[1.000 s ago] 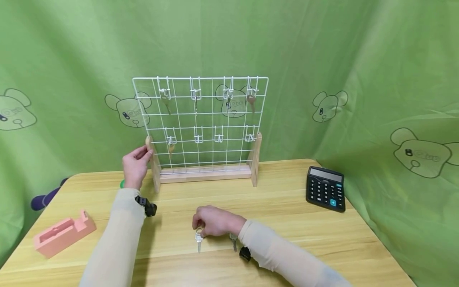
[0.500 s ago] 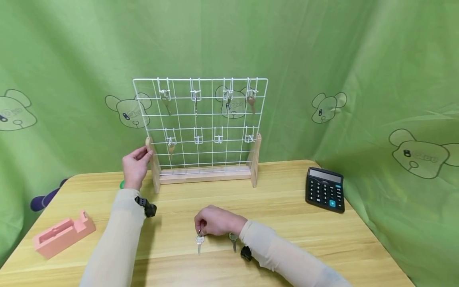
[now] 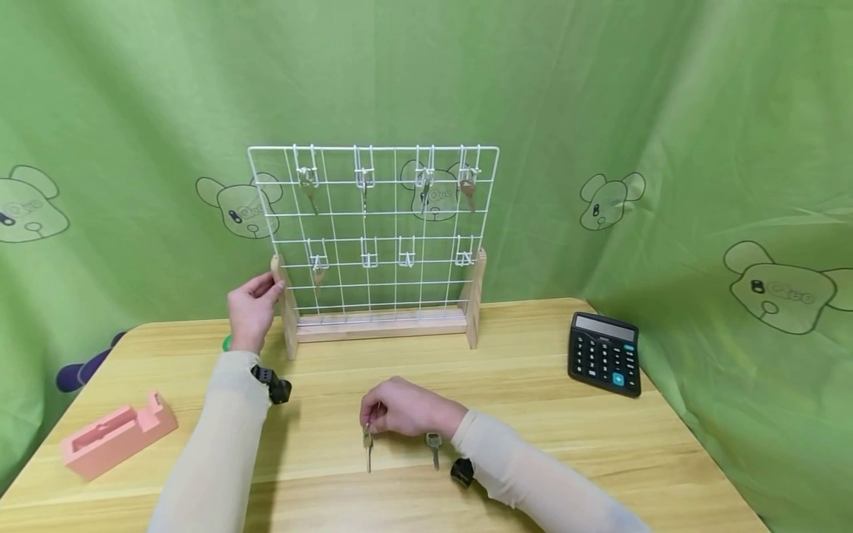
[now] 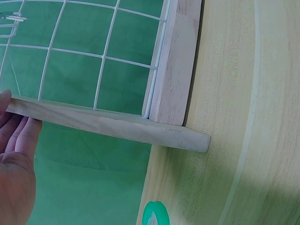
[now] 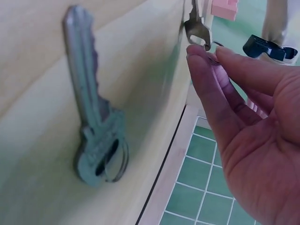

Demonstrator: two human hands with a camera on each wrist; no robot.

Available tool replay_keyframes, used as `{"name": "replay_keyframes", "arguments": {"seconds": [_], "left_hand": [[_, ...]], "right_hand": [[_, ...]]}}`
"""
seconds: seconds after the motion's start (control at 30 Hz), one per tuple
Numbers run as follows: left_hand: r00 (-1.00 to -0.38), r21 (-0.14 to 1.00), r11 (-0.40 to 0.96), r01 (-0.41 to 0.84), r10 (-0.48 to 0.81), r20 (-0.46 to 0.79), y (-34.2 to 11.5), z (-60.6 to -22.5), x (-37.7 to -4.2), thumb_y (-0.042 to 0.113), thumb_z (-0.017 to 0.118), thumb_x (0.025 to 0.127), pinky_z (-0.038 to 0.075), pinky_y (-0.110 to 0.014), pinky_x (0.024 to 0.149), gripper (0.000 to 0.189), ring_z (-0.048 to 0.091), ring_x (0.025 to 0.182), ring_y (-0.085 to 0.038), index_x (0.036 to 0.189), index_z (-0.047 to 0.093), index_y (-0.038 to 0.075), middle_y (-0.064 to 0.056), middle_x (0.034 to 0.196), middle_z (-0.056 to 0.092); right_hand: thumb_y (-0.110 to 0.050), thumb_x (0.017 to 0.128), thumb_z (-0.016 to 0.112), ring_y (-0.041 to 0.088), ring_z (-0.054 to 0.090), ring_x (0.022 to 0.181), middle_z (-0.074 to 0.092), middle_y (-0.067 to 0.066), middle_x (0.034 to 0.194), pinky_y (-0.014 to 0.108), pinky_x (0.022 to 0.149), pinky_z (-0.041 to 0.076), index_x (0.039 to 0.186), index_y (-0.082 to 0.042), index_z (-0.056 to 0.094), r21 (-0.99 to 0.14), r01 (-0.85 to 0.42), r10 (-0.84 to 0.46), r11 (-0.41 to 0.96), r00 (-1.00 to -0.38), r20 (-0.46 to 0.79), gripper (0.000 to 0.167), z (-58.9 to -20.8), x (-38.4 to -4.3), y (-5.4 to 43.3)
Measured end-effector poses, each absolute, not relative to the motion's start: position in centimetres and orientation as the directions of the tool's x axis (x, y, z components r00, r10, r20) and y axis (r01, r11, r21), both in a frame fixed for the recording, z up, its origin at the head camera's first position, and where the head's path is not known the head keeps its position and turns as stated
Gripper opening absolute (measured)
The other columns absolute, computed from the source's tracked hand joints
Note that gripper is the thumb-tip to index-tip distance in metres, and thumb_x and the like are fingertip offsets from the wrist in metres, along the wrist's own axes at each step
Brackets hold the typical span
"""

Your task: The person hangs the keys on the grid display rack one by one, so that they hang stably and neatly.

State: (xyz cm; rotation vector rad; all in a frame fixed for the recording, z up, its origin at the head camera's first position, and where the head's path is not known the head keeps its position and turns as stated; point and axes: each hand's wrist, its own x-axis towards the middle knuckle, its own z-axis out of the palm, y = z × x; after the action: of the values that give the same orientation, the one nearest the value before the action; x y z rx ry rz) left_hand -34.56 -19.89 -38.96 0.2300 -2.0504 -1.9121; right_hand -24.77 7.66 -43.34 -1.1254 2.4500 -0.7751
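Note:
My right hand [image 3: 408, 409] pinches the split ring of a silver key [image 3: 369, 449], whose blade points down close over the table. In the right wrist view, thumb and fingertips grip that ring, with the held key [image 5: 198, 31] beyond them. A second ringed key [image 3: 434, 448] lies beside the right wrist, large in the right wrist view. At the back stands a white wire grid rack with hooks; several keys hang from its upper row, one key [image 3: 318, 276] from the lower left hook. My left hand [image 3: 251, 312] grips the rack's left wooden upright [image 4: 108, 125] between thumb and fingers.
A pink tape dispenser [image 3: 120, 438] sits at the table's left, a black calculator [image 3: 604, 352] at the right. Behind the left wrist is a small green round item [image 4: 156, 215]. Something purple [image 3: 83, 372] shows past the left edge. Green curtain surrounds the table.
The right hand keeps hold of the key ring and has shifted slightly; the key has turned from flat-on to nearly edge-on. More of the second key shows. The left hand stays put.

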Motion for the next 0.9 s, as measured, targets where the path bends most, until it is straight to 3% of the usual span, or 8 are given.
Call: {"name": "replay_keyframes", "arguments": {"seconds": [0.3,0.67,0.9], "left_hand": [[-0.935,0.992,0.077,0.1,-0.333,0.12,-19.9,-39.0,-34.4,0.009,0.065,0.096,0.05,-0.024,0.097,0.043,0.057,0.121,-0.026,0.136,0.054,0.003,-0.018,0.136,0.056],[-0.934,0.991,0.088,0.105,-0.332,0.128,-19.9,-38.8,-34.5,0.01,0.065,0.096,0.05,-0.024,0.097,0.043,0.057,0.121,-0.026,0.137,0.054,0.003,-0.017,0.136,0.056],[-0.934,0.99,0.087,0.108,-0.333,0.131,-19.9,-38.9,-34.5,0.01,0.065,0.095,0.05,-0.024,0.098,0.043,0.057,0.121,-0.026,0.136,0.055,0.003,-0.017,0.136,0.056]], "right_hand": [[0.002,0.086,0.072,0.001,0.061,0.074,0.066,-0.011,0.081,0.014,0.07,0.054,0.092,-0.009,0.072,-0.67,-0.552,-0.755,0.497,-0.655,-0.021,0.013,-42.5,-24.8,8.2],[-0.006,0.088,0.073,0.004,0.063,0.072,0.068,-0.011,0.08,0.019,0.066,0.056,0.088,-0.014,0.074,-0.701,-0.489,-0.684,0.519,-0.73,0.002,0.008,-41.4,-24.9,8.7],[0.0,0.089,0.07,0.017,0.069,0.074,0.07,-0.007,0.08,0.023,0.066,0.059,0.089,-0.01,0.074,-0.764,-0.426,-0.64,0.485,-0.768,0.021,0.01,-40.9,-25.0,9.0]]}}
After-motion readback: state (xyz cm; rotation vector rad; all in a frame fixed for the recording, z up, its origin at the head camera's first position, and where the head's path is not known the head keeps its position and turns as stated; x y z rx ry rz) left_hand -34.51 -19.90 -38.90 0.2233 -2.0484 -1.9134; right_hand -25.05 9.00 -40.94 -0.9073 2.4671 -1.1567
